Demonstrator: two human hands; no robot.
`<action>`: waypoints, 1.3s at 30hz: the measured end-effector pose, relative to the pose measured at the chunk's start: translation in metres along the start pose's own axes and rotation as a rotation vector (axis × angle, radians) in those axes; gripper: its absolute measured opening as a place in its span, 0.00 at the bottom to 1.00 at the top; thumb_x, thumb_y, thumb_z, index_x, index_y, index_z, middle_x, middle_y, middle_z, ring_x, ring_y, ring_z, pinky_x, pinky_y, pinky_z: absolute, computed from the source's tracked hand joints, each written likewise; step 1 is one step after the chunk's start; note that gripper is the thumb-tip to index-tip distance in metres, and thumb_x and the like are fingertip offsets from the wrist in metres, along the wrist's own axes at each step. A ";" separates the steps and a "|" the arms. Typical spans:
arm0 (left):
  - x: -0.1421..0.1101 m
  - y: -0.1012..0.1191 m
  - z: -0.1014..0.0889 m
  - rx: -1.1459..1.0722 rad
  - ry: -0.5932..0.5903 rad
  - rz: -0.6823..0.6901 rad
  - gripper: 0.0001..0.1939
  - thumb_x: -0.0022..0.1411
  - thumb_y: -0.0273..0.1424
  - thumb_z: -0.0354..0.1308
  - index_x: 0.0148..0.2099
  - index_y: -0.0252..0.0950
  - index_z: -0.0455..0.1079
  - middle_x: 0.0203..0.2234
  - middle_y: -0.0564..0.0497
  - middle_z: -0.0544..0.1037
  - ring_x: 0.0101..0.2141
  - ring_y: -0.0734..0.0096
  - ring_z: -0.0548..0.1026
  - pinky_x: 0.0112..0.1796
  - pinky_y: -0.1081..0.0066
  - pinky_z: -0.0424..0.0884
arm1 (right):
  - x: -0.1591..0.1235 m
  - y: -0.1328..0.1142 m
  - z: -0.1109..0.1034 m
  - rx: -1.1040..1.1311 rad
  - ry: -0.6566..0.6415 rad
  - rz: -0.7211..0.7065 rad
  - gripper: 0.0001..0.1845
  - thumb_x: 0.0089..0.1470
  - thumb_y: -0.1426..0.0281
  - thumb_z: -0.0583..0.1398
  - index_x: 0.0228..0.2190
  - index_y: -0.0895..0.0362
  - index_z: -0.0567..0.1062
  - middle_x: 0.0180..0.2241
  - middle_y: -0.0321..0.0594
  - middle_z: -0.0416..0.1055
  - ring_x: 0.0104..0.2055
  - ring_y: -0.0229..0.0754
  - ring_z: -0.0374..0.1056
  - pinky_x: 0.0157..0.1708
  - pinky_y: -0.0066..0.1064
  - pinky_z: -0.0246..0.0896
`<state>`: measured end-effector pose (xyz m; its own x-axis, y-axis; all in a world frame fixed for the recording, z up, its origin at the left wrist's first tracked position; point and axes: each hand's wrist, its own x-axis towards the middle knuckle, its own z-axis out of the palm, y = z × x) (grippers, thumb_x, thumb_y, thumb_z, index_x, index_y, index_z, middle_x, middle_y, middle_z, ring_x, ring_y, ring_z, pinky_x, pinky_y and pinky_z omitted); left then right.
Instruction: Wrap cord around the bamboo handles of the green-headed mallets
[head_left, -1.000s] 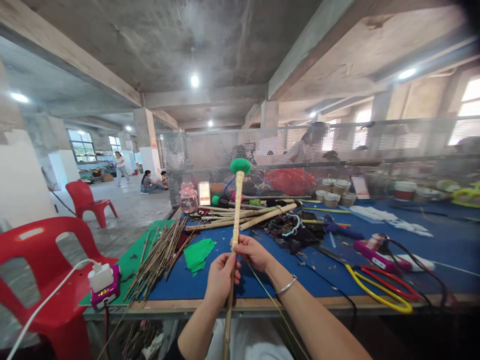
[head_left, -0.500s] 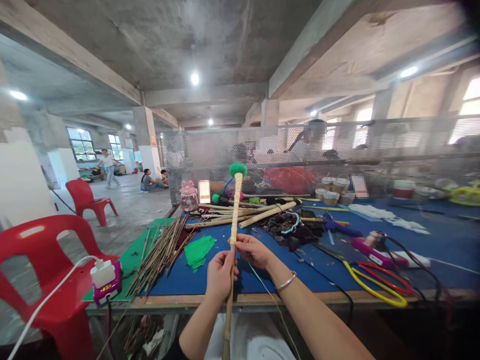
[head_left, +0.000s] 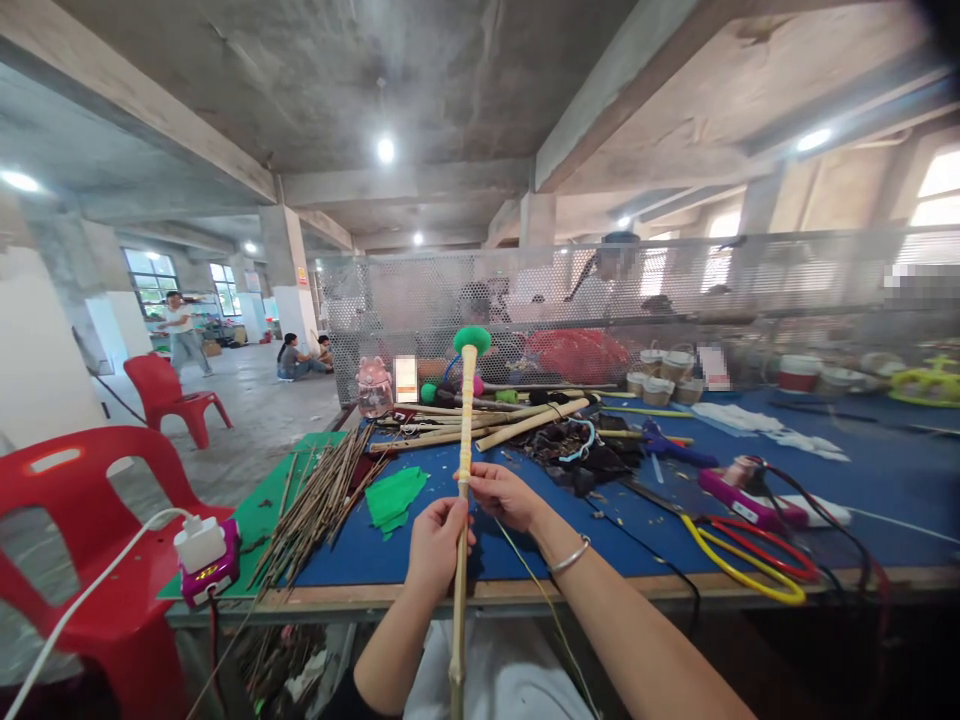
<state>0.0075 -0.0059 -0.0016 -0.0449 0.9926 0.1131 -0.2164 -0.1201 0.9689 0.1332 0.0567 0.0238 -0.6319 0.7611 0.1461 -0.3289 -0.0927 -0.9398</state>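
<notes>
A bamboo stick (head_left: pixel 459 610) stands nearly upright before me, its upper part wound with a pale yellow strip (head_left: pixel 467 420) and topped by a round green head (head_left: pixel 472 340). My left hand (head_left: pixel 439 540) is closed around the bare bamboo just below the winding. Slightly higher, my right hand (head_left: pixel 504 497) pinches at the lower end of the winding, fingertips against the stick. A thin pale strip (head_left: pixel 529 575) hangs from beneath my right hand down past the table edge. What lies between the right fingertips is too small to make out fully.
Thin sticks (head_left: pixel 319 500) and a green cloth piece (head_left: pixel 395 500) lie left on the blue table (head_left: pixel 360 560). Thicker bamboo lengths (head_left: pixel 532 425), a blue glue gun (head_left: pixel 679 445), yellow-handled shears (head_left: pixel 739 565) and a purple power strip (head_left: pixel 750 502) lie beyond. Red chairs (head_left: pixel 112 480) stand left.
The view has shifted slightly. Both hands keep almost the same places on the stick. In the background, a walking person has moved left.
</notes>
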 end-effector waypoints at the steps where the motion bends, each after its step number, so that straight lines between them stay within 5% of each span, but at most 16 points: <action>1: 0.000 0.000 0.000 -0.004 -0.029 -0.008 0.21 0.48 0.47 0.55 0.28 0.32 0.64 0.11 0.56 0.66 0.11 0.82 0.61 0.15 0.79 0.58 | 0.000 0.000 0.000 0.008 0.000 0.005 0.18 0.39 0.65 0.65 0.32 0.63 0.69 0.13 0.24 0.49 0.13 0.24 0.37 0.12 0.20 0.27; 5: 0.001 -0.002 0.002 0.033 -0.069 -0.031 0.21 0.48 0.47 0.54 0.30 0.31 0.65 0.17 0.53 0.69 0.15 0.79 0.65 0.17 0.78 0.63 | 0.004 0.004 -0.002 -0.034 0.058 -0.028 0.15 0.38 0.67 0.65 0.27 0.62 0.69 0.15 0.27 0.57 0.12 0.23 0.40 0.11 0.20 0.29; 11: 0.000 -0.003 0.007 0.208 0.155 0.179 0.18 0.43 0.41 0.61 0.31 0.32 0.67 0.18 0.56 0.67 0.15 0.83 0.60 0.15 0.81 0.58 | 0.007 0.009 -0.001 -0.003 0.076 -0.094 0.15 0.34 0.71 0.67 0.28 0.62 0.70 0.23 0.34 0.66 0.22 0.29 0.60 0.21 0.20 0.51; 20: -0.005 0.000 0.004 0.035 -0.009 0.056 0.20 0.51 0.46 0.53 0.33 0.32 0.65 0.17 0.56 0.66 0.13 0.83 0.61 0.13 0.81 0.56 | 0.001 0.003 -0.001 0.060 -0.033 -0.002 0.18 0.36 0.69 0.66 0.32 0.63 0.71 0.22 0.35 0.66 0.17 0.26 0.53 0.14 0.20 0.36; 24: -0.003 -0.001 0.005 0.080 0.044 0.097 0.20 0.49 0.46 0.55 0.33 0.32 0.66 0.15 0.57 0.65 0.13 0.83 0.61 0.14 0.81 0.55 | 0.003 0.005 -0.003 -0.022 0.029 -0.023 0.15 0.37 0.69 0.66 0.29 0.62 0.70 0.17 0.29 0.62 0.12 0.23 0.44 0.12 0.21 0.30; 28: -0.001 -0.003 0.006 0.118 0.142 0.152 0.18 0.43 0.40 0.62 0.31 0.31 0.66 0.15 0.58 0.65 0.14 0.84 0.59 0.15 0.82 0.56 | 0.002 0.006 -0.005 -0.038 0.068 -0.049 0.16 0.35 0.69 0.67 0.28 0.62 0.70 0.21 0.33 0.64 0.17 0.25 0.52 0.14 0.20 0.37; 39: -0.010 0.004 0.002 -0.022 -0.008 0.063 0.19 0.50 0.46 0.54 0.31 0.32 0.64 0.17 0.56 0.67 0.12 0.84 0.61 0.13 0.81 0.57 | -0.001 0.003 0.000 0.020 -0.050 0.021 0.20 0.36 0.66 0.66 0.32 0.63 0.70 0.20 0.33 0.64 0.14 0.24 0.45 0.13 0.20 0.33</action>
<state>0.0087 -0.0159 0.0010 -0.0509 0.9832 0.1756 -0.2353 -0.1826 0.9546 0.1323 0.0556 0.0212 -0.6729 0.7259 0.1425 -0.3292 -0.1214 -0.9364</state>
